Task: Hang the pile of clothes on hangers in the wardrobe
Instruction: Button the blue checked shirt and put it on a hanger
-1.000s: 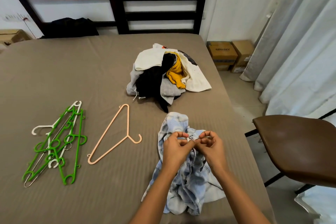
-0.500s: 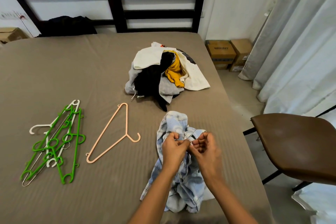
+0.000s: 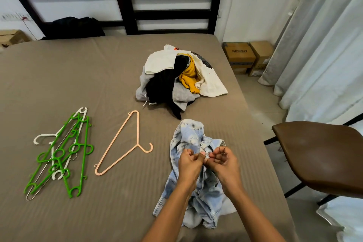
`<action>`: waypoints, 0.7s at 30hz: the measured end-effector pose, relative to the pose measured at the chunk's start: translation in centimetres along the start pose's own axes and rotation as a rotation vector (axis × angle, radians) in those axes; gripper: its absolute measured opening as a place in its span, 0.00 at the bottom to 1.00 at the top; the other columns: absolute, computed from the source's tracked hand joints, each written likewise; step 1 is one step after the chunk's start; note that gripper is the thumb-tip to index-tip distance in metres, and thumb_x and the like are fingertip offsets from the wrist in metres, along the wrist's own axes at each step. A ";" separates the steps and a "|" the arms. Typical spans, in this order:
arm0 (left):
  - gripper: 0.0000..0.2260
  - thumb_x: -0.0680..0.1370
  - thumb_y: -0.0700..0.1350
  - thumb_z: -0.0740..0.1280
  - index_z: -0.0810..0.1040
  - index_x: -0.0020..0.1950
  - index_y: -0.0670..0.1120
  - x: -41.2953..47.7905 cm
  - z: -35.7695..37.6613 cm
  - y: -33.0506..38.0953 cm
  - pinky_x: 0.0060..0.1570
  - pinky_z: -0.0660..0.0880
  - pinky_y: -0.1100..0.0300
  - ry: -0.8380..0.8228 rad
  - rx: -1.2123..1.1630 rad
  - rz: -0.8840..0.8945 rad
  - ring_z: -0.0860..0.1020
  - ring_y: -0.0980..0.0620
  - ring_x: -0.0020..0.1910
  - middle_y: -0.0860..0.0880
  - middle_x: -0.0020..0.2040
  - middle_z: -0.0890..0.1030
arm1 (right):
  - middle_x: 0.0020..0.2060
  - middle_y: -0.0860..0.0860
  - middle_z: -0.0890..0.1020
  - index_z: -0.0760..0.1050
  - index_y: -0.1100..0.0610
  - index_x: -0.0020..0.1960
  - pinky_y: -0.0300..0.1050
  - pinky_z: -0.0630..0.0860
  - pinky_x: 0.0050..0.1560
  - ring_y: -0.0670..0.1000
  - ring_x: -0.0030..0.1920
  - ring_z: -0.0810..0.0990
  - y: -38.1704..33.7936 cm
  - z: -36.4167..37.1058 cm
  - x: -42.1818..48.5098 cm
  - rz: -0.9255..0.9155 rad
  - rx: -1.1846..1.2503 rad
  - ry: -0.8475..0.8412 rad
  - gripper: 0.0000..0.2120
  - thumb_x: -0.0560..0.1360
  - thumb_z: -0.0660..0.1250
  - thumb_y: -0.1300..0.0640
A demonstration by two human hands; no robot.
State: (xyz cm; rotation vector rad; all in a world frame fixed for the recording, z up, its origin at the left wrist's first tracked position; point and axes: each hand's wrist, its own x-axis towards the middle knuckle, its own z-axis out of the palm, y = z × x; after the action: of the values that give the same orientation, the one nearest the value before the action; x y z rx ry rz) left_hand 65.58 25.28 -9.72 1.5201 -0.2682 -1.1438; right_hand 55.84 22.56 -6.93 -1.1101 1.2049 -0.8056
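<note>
While left hand point(image 3: 189, 165) and right hand point(image 3: 225, 165) each pinch a bunched spot on the crumpled blue-and-white plaid cotton shirt point(image 3: 188, 137), lying on the brown-sheeted bed point(image 3: 78, 76) beside the peach plastic hanger point(image 3: 121, 143), fabric may slip or twist from the small grip; can't tell if it's a button.

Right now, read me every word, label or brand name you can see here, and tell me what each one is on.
"SPINNY": on top of the left cardboard box beside the bed.
Sticker on the right cardboard box: too small to read.
Print on the white top in the clothes pile: folded over and blurred, unreadable.
Checked shirt: no text visible.
</note>
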 end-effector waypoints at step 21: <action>0.10 0.76 0.38 0.68 0.66 0.46 0.46 -0.6 0.8 1.2 0.45 0.76 0.55 0.130 -0.007 0.034 0.77 0.50 0.39 0.46 0.38 0.79 | 0.25 0.55 0.77 0.62 0.58 0.35 0.38 0.76 0.28 0.48 0.26 0.78 -0.6 -0.2 1.5 0.252 0.386 -0.076 0.20 0.69 0.65 0.78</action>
State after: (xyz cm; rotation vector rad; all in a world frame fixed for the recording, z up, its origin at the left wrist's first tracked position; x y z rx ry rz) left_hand 65.18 24.85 -8.23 1.5714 -0.2006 -1.0133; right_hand 56.03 20.97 -6.84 -0.6536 1.0449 -0.7538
